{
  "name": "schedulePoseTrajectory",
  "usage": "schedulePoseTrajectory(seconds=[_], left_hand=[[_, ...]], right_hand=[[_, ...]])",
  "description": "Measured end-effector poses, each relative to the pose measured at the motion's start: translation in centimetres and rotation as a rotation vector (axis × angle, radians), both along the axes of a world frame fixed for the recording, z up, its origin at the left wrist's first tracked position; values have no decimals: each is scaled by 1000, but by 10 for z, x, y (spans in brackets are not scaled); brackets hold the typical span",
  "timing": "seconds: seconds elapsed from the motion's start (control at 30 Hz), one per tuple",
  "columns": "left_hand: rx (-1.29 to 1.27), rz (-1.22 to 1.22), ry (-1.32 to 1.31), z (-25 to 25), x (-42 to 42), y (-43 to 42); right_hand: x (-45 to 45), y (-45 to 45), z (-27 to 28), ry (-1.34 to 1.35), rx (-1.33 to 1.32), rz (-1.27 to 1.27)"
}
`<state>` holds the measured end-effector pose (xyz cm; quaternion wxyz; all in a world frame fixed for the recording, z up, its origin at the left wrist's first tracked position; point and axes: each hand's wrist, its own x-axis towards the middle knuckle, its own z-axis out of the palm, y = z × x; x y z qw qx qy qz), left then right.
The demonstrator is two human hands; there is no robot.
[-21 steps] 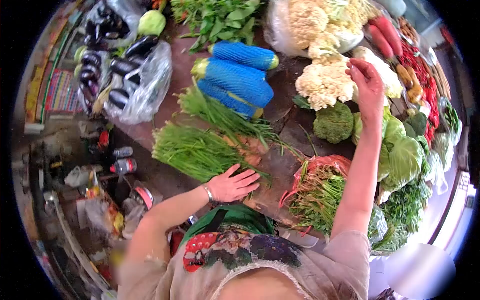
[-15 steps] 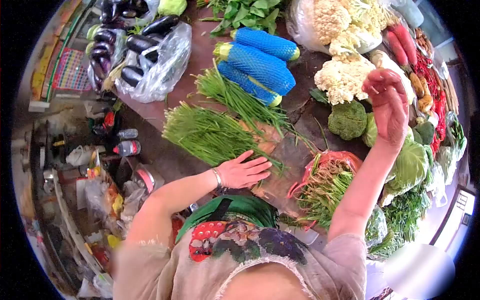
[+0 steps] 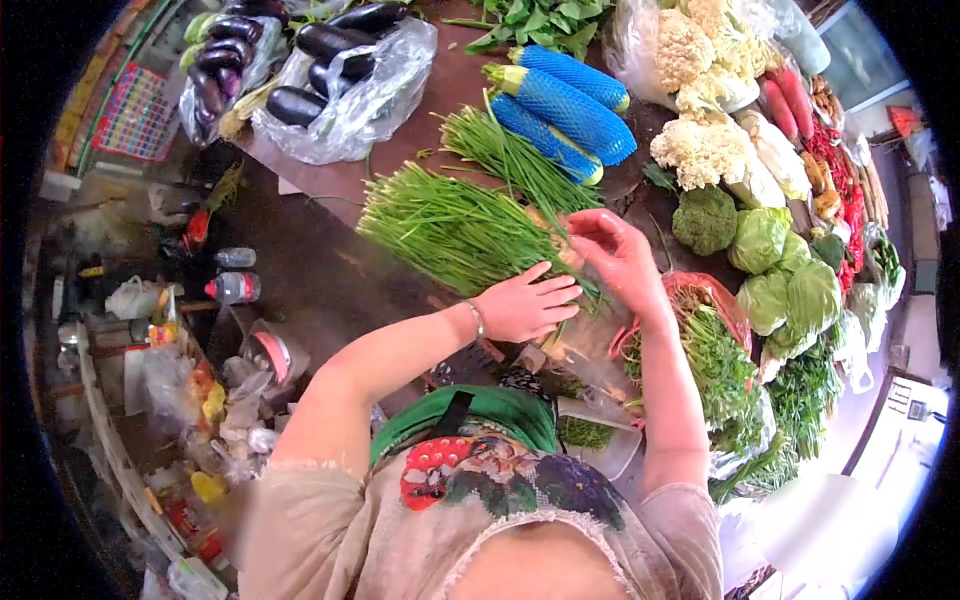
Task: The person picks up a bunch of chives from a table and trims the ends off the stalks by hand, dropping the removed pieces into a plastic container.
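Observation:
My left hand [image 3: 527,303] lies spread on the tip end of a large bunch of long green stalks [image 3: 455,225]. Just right of it, my right hand [image 3: 612,256] is over the same end of the bunch, its fingers curled and pressed together; whatever is between them is too small to name. A smaller green bunch [image 3: 525,165] lies behind the large one. Beyond it are several long vegetables in blue netting [image 3: 565,105]. To the right of my right hand, leafy greens [image 3: 712,350] stand in a red bag.
Eggplants [image 3: 325,42] in clear plastic lie at the back left of the brown table [image 3: 300,165]. Cauliflower [image 3: 700,150], broccoli [image 3: 706,219], cabbages [image 3: 790,285] and red radishes [image 3: 788,102] line the right side. Bottles [image 3: 235,288] and bags are at the lower left.
My right hand has come down and left from near the cauliflower to the end of the large bunch. My left hand stays on the bunch. The camera view has shifted.

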<state>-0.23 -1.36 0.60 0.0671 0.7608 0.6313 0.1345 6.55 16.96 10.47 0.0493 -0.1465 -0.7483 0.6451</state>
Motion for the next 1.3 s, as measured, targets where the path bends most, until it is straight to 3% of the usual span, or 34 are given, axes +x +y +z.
schedulePoseTrajectory(seconds=[0.13, 0.4, 0.47, 0.53, 0.63, 0.8, 0.97, 1.07, 1.3], left_hand=[[-40, -20, -99, 23, -1, -6], [125, 89, -120, 43, 22, -67], [-10, 478, -727, 38, 20, -103], [22, 981, -1566, 19, 11, -132], [337, 1243, -1849, -1, -15, -158], [472, 961, -2133, -13, -41, -143], [605, 763, -2452, -53, -37, -155], [530, 674, -2587, -33, -33, -158], [415, 471, -2472, -7, -3, -197]], right_hand=[[-12, -36, 13, 25, 162, 78], [-93, -90, -27, 96, 603, 143], [-109, -103, -31, -13, 643, 140], [-120, -117, -43, -105, 816, 103], [-122, -141, -50, -67, 949, -21], [-111, -173, -58, 69, 964, -97], [-90, -199, -56, 44, 930, 11], [-71, -224, -56, 43, 866, 50], [-20, -277, -42, -11, 787, 0]])
